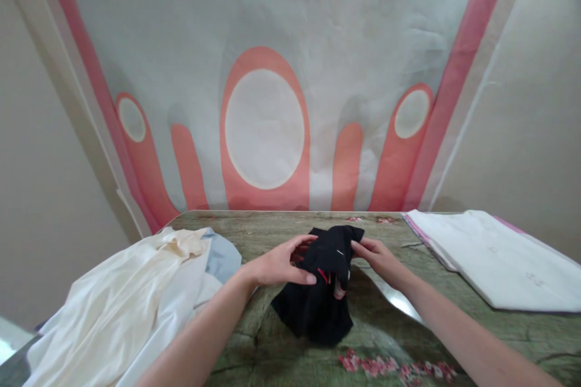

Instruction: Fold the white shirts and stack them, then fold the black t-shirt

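A bunched black cloth (pixel 324 302) stands crumpled on the table in the middle of the head view, its lower part draped towards me. My left hand (pixel 279 263) grips its left side, thumb in front and fingers partly behind the fabric. At the upper right edge, my right hand (pixel 376 257) pinches the cloth; some fingertips are hidden behind it. A short white mark shows on the black fabric. Among the folds there is a thin red strip (pixel 322 275), and a small pinkish piece pokes out below it that I cannot make out.
Cream and white fabric (pixel 122 290) lies heaped at the left, with a light blue piece beside it. A folded white cloth (pixel 521 266) with pink edging lies at the right. The wood-patterned table (pixel 385 354) has printed pink flowers. A pink and white patterned sheet (pixel 281 12) hangs behind.
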`<state>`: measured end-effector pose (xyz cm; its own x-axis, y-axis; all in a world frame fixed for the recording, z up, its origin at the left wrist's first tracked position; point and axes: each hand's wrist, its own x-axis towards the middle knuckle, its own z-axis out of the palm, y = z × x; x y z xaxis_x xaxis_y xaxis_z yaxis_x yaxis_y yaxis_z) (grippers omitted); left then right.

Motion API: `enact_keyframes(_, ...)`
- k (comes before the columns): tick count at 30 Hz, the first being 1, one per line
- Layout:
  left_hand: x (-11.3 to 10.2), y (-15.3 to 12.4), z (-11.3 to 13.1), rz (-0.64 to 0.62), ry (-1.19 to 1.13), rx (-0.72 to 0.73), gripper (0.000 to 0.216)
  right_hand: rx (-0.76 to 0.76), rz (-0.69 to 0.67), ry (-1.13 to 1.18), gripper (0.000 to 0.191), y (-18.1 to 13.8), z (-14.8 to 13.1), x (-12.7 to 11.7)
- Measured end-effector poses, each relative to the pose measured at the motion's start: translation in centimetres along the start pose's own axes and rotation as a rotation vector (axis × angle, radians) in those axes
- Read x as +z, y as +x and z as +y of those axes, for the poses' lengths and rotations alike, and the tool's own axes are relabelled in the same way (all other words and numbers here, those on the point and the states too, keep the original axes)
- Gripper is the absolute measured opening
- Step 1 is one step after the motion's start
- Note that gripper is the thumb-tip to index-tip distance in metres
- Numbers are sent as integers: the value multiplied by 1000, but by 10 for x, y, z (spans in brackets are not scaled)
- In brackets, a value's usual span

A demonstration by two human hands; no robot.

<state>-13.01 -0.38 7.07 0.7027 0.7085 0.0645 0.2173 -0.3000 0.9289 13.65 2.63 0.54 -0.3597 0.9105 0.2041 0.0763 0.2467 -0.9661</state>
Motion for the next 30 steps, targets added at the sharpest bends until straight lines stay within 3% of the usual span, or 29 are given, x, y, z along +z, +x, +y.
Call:
enact_keyframes(4, 13, 3, -19, 19, 310, -20, 108, -4, 142, 68, 40, 5, -4, -15)
enact_keyframes(6, 20, 6, -36, 76, 424, -65, 108, -14, 246, 135, 39, 8, -8, -26)
enact_keyframes(9, 29, 11, -56, 157, 551, -79, 71, -1, 379, 250, 35, 7, -19, -48)
enact_keyframes(12, 38, 15, -63, 208, 619, -33, 26, 31, 427, 302, 31, 1, -32, -65)
enact_keyframes(16, 49, 19, -59, 214, 574, 3, 9, 13, 382, 389, 27, -9, -50, -72)
enact_keyframes(19, 49, 23, -58, 337, 520, -46, 7, -9, 369, 478, 28, -15, -63, -71)
enact_keyframes(22, 34, 28, -59, 605, 349, -117, 10, -1, 383, 465, 30, -19, -74, -74)
enact_keyframes(27, -21, 25, -58, 1019, -245, -103, 26, 4, 428, 424, 32, -21, -83, -96)
enact_keyframes(30, -48, 17, -55, 1142, -359, -89, 29, -45, 522, 388, 31, -21, -82, -112)
